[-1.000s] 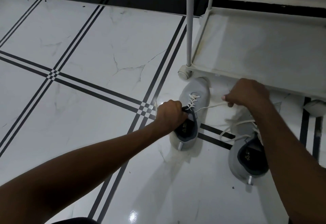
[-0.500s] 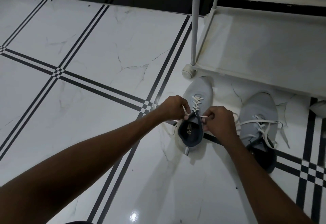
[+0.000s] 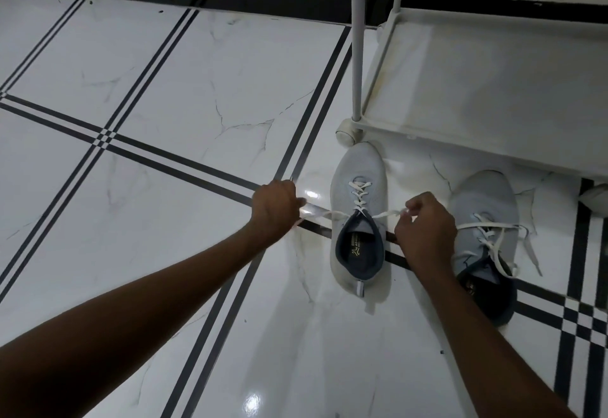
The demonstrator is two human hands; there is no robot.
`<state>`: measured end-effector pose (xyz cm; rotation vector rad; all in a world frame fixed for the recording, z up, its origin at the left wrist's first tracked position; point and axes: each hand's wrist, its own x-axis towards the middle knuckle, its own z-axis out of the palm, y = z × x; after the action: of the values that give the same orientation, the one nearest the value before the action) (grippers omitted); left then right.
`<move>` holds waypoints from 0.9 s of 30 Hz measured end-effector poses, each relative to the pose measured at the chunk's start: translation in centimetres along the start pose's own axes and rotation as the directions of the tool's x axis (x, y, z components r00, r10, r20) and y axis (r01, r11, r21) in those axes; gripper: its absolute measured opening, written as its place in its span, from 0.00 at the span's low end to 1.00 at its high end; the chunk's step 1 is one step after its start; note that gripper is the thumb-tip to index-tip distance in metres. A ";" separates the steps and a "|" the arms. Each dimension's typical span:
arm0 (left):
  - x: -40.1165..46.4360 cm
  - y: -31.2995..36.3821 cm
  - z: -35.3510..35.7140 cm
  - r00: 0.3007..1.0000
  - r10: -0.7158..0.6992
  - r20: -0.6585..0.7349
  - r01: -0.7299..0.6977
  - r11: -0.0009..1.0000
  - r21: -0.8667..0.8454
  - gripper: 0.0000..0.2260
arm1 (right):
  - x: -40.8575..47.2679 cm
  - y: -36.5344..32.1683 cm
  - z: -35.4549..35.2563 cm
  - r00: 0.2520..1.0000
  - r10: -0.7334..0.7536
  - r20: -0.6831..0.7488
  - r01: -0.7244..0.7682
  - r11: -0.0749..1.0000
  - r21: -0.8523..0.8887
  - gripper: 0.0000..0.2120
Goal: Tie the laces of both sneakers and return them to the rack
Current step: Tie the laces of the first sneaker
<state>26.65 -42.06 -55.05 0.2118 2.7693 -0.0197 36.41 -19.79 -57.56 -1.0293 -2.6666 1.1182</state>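
Note:
Two light grey sneakers with white laces stand on the tiled floor, toes toward the rack. My left hand (image 3: 274,208) grips one end of the lace of the left sneaker (image 3: 358,187), out to the shoe's left. My right hand (image 3: 424,226) pinches the other end on the shoe's right. The lace runs taut across the shoe's opening between both hands. The right sneaker (image 3: 485,200) lies beside my right wrist, its laces loose and spilling onto the floor; my forearm hides part of its heel.
A white shoe rack (image 3: 477,95) stands just beyond the sneakers, its bottom shelf bare, with a vertical pole (image 3: 357,39) and a round foot (image 3: 347,133) near the left sneaker's toe. White marble floor with dark stripes extends to the left. A dark skirting runs along the wall.
Both hands have moved apart from the left sneaker's tongue, drawing the lace ends out sideways. A second ago my right hand was farther up to the right, holding a lace end.

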 end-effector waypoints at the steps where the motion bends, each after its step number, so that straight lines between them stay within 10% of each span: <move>1: -0.1 0.3 -0.1 0.975 -0.111 0.193 0.152 0.965 -0.215 0.25 | -0.2 -0.3 0.1 0.996 0.077 -0.036 -0.077 0.997 -0.013 0.09; 3: -0.5 1.7 0.4 0.819 -0.045 0.572 0.460 0.647 -0.608 0.33 | -0.6 -0.7 0.6 0.958 0.278 0.067 -0.279 0.960 0.008 0.24; 5: -0.3 3.5 1.6 0.807 -0.040 0.589 0.541 0.451 -0.710 0.30 | -0.4 -0.9 1.0 0.872 0.404 0.275 -0.453 0.880 0.145 0.28; 9: 0.8 5.4 2.1 0.863 -0.175 0.473 0.501 0.415 -0.760 0.11 | 1.8 -1.6 0.8 0.757 0.470 0.454 -0.652 0.592 0.474 0.08; 16: 1.8 5.8 -3.2 0.943 -0.106 0.316 0.322 0.048 -0.945 0.13 | 2.7 -3.3 -1.5 0.968 0.116 0.221 -0.223 0.799 0.558 0.05; 27: 0.9 7.7 -4.8 0.888 0.324 0.325 0.209 0.345 -0.915 0.08 | 5.6 -6.9 -4.6 0.937 -0.262 0.232 0.056 0.768 0.638 0.03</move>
<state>25.25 -34.08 -50.83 -0.0256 1.8340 1.3668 29.66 -17.06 -50.65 -0.5135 -2.2045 2.0619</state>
